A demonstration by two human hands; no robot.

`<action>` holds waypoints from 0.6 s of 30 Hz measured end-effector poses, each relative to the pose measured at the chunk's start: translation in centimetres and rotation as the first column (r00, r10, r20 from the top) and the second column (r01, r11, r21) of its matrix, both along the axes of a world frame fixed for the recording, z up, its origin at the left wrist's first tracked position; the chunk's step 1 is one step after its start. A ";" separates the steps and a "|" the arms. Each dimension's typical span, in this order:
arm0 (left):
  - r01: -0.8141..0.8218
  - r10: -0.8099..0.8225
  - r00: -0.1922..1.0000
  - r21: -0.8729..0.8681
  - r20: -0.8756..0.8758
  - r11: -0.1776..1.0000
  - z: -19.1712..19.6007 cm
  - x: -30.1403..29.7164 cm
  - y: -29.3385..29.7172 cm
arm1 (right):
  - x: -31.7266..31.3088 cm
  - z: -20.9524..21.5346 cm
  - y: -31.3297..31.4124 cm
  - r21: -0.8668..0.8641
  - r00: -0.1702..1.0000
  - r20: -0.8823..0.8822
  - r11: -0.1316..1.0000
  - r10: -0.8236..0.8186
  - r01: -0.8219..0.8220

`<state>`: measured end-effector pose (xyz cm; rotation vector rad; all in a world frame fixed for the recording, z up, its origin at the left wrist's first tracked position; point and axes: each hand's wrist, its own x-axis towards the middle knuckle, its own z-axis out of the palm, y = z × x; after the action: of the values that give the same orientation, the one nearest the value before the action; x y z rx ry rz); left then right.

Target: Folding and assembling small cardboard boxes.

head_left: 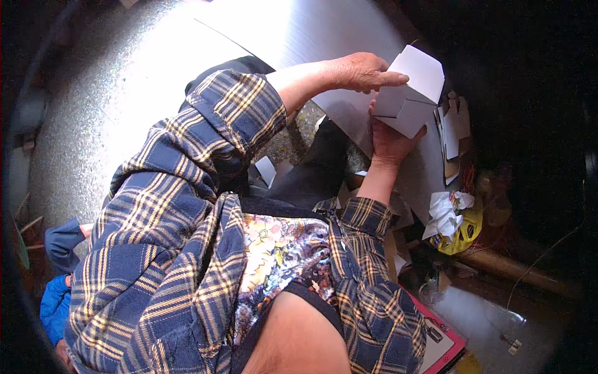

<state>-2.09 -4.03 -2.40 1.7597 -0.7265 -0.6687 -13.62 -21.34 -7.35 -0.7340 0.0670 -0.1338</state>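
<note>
A small white carton (408,93) is held up over the far right part of the metal tabletop (299,40). My right hand (393,140) cups it from beneath, fingers wrapped along its lower sides. From the left, my left hand (364,71) reaches across with its thumb laid on the carton's near face; its other fingers are curled and partly hidden. The carton's top panel looks folded over, and a slit shows along one side edge.
White and brown card pieces (450,134) stand right of the carton. Crumpled white paper (443,213) lies against a yellow plastic bag (468,232). A white card scrap (266,169) sits by my legs. Another person's blue sleeve (56,305) shows at lower left.
</note>
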 end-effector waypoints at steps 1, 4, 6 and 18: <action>0.002 -0.002 1.000 -0.001 -0.004 1.000 -0.4 0.1 -0.2 | -0.1 0.0 0.1 -0.001 1.000 -0.004 1.000 -0.002 0.002; -0.118 0.122 0.981 -0.035 0.153 0.992 -1.1 0.9 1.4 | 0.6 -0.5 2.3 0.010 0.998 -0.011 0.998 -0.063 0.063; -0.043 0.047 0.966 -0.024 0.256 0.999 -0.2 1.5 2.0 | 0.4 -1.3 2.5 -0.173 0.922 -0.086 0.917 -0.379 0.361; 0.185 -0.145 0.949 -0.121 0.280 0.975 -0.7 1.6 1.6 | -0.8 -2.9 1.6 -0.759 0.958 0.121 0.598 -0.260 0.258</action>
<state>-0.49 -2.45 -3.06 1.6834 -1.0931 -0.4759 -14.44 -19.75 -10.20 -1.6022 0.1226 -0.4655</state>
